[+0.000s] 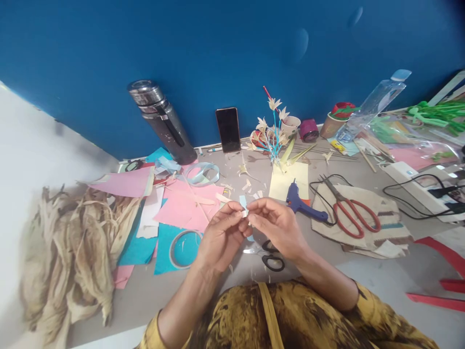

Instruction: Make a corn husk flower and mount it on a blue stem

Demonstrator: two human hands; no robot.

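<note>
Over the table, my left hand [221,235] is closed in a pinch on a small pale strip [244,214], perhaps husk or paper. My right hand [278,227] pinches a short light-blue strip [243,199] right beside it, and the fingertips of both hands nearly touch. The fingers hide how the two pieces meet. Black-handled scissors [273,263] lie beneath my right hand. By my left wrist rests a roll of tape [173,249] on blue paper [165,257]. A dark blue glue gun [305,206] lies beyond my right hand.
Dried husks [83,257] hang at the left, beside pink paper [181,206]. A thermos [165,123], a phone [228,130] and a bunch of husk flowers [274,128] stand along the back. Red-handled scissors [354,213] lie on folded cloth [388,218]; a power strip [410,186] is farther right.
</note>
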